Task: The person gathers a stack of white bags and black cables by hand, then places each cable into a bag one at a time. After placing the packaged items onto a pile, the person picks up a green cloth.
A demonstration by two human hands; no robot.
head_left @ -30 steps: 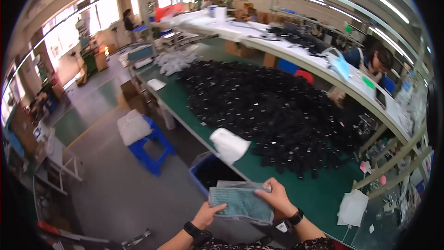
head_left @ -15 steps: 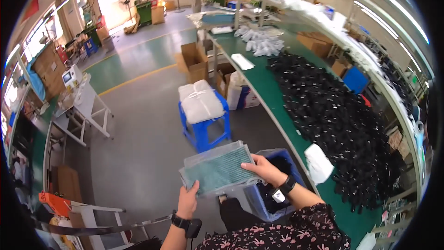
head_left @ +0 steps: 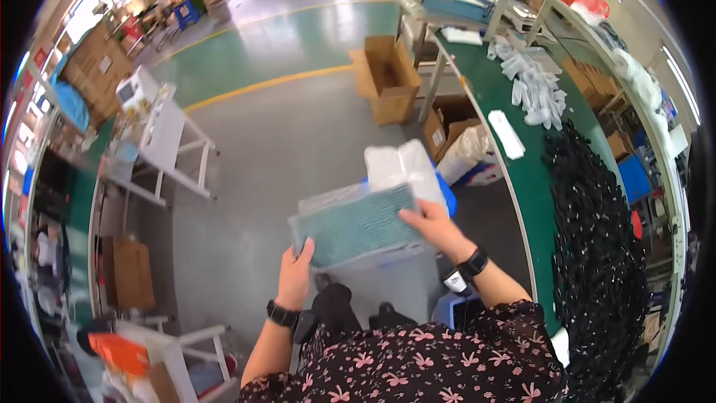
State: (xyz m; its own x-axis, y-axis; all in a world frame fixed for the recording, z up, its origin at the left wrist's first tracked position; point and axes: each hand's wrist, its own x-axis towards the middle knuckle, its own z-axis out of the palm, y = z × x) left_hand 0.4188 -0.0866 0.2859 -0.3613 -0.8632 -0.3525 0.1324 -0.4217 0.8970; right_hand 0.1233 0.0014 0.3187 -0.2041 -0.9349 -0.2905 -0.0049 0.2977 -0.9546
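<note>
Nearest, at the lower edge, shows a dark floral sleeve [head_left: 418, 362], and both forearms rise from it, each with a black wristband. Just beyond, the left hand [head_left: 295, 276] grips the near left corner of a flat teal mesh tray [head_left: 356, 225] wrapped in clear film, fingers curled up over its edge. To the right, the right hand [head_left: 432, 225] clamps the tray's right end, thumb on top and fingers underneath. So the tray hangs level between both hands, above the grey floor [head_left: 246, 172] and over the person's dark shoes [head_left: 350, 310].

Just past the tray's far right corner stands a blue stool [head_left: 446, 192] carrying a stack of white bagged sheets [head_left: 403, 166]; whether the tray touches the stack cannot be told. Right of the hands runs a long green tabletop [head_left: 533, 179], heaped along its right side with small black parts [head_left: 597, 239]. Farther along it lie a white flat strip [head_left: 507, 134] and a cluster of clear plastic bags [head_left: 531, 82]. Under and beside the tabletop, farther off, sit open cardboard boxes [head_left: 388, 78]. Far left, well apart from the hands, stands a white trolley [head_left: 160, 134], with a yellow floor line [head_left: 268, 83] running beyond it.
</note>
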